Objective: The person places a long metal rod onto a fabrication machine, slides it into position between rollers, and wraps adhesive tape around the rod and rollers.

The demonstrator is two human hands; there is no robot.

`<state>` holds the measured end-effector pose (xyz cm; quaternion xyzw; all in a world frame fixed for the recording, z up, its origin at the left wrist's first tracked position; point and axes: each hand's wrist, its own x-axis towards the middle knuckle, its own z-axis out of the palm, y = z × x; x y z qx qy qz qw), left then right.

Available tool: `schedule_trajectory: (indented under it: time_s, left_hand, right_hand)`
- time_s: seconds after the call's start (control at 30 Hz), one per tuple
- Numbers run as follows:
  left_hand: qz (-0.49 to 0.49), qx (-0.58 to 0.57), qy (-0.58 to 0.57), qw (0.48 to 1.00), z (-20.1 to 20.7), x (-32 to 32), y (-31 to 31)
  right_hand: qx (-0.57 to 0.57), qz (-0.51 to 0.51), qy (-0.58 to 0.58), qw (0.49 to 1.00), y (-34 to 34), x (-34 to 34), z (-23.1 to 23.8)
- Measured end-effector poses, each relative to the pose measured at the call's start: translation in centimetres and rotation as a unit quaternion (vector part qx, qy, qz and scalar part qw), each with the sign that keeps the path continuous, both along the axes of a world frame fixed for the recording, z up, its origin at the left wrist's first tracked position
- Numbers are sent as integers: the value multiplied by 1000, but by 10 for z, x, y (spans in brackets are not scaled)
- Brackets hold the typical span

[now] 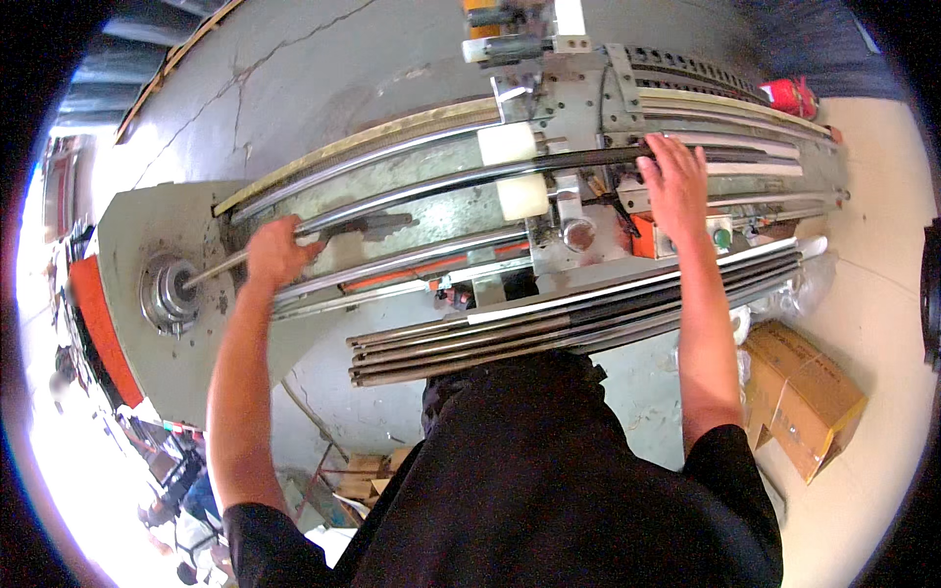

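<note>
My left hand (278, 253) is closed round the left end of a long metal tube (421, 188), beside a round chuck (169, 293) on the machine. From the chuck a thinner rod (218, 268) runs up to this hand; my fingers hide where rod and tube meet. The tube slants across the machine through a carriage, between two white blocks (522, 199). Farther right, my right hand (676, 186) lies over the dark part of the tube with fingers spread, not wrapped round it. In front of my body rests a bundle of several similar tubes (441, 351).
Guide rails (392, 145) run along the machine bed. An orange box with a green button (722, 237) sits below my right hand. A cardboard box (804, 397) stands on the floor at right, and a red object (789, 98) lies at the far right.
</note>
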<state>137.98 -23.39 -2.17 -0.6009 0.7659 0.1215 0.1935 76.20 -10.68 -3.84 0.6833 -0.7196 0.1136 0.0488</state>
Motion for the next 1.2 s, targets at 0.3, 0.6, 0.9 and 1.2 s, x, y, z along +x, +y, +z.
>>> schedule_trajectory:
  time_s: [0.3,0.6,0.9,1.2]
  left_hand:
    - [-75,13,92,993,-2,-259,21]
    - [-65,3,80,995,-4,-170,10]
    - [26,-39,31,998,-25,97,-8]
    - [-23,62,50,997,4,-108,1]
  right_hand:
    - [-17,-5,-6,1000,-2,66,13]
    - [0,-30,-17,999,7,78,11]
    - [-10,-88,19,996,36,78,-11]
    - [22,-49,0,999,21,85,7]
